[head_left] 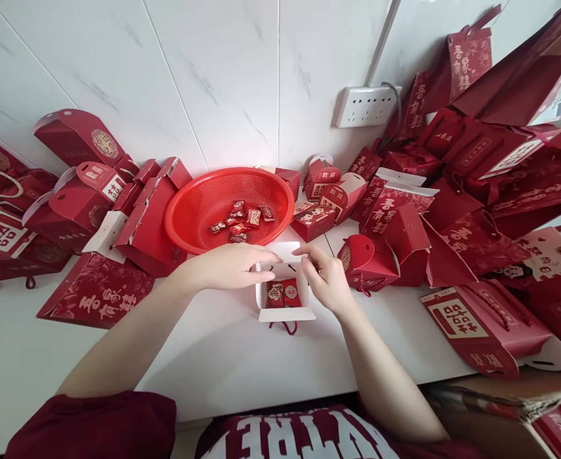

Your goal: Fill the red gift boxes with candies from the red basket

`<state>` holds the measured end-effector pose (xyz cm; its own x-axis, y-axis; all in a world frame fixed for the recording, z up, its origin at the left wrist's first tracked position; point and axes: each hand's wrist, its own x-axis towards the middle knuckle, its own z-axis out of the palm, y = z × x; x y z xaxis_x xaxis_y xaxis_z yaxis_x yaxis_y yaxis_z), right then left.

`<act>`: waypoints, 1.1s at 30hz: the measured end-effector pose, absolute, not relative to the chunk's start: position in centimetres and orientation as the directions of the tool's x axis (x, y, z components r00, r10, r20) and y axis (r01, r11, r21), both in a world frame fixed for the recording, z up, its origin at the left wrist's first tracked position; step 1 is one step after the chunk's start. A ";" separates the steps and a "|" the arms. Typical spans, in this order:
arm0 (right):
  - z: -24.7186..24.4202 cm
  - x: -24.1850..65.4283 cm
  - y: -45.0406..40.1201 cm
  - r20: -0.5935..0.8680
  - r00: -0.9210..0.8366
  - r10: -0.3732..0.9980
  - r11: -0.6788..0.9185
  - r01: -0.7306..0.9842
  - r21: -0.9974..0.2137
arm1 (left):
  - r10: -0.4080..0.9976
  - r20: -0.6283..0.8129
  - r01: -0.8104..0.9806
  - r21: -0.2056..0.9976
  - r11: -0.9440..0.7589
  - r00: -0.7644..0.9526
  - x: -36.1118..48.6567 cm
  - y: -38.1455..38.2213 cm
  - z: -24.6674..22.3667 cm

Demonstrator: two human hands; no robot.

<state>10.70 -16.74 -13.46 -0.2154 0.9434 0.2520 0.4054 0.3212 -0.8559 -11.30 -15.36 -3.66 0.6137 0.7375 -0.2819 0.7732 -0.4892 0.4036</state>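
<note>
A small box with a white inside stands on the counter with its flaps up, and red wrapped sweets lie in it. A dark red cord shows below its near side. My left hand touches the box's left side, thumb apart from the stretched fingers. At the back right flap is my right hand, its thumb and forefinger bent and apart, with nothing visible between them. Just behind the box, a red plastic basket holds several wrapped sweets.
Red gift boxes crowd the left, beside a flat red bag. More boxes and bags fill the right. A socket strip is on the tiled wall. A cardboard box sits at the lower right.
</note>
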 end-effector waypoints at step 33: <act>-13.9 10.0 -17.1 0.243 -0.271 0.931 0.345 0.442 -0.828 | 0.832 -0.554 0.987 0.143 0.079 0.014 -22.3 4.1 -12.4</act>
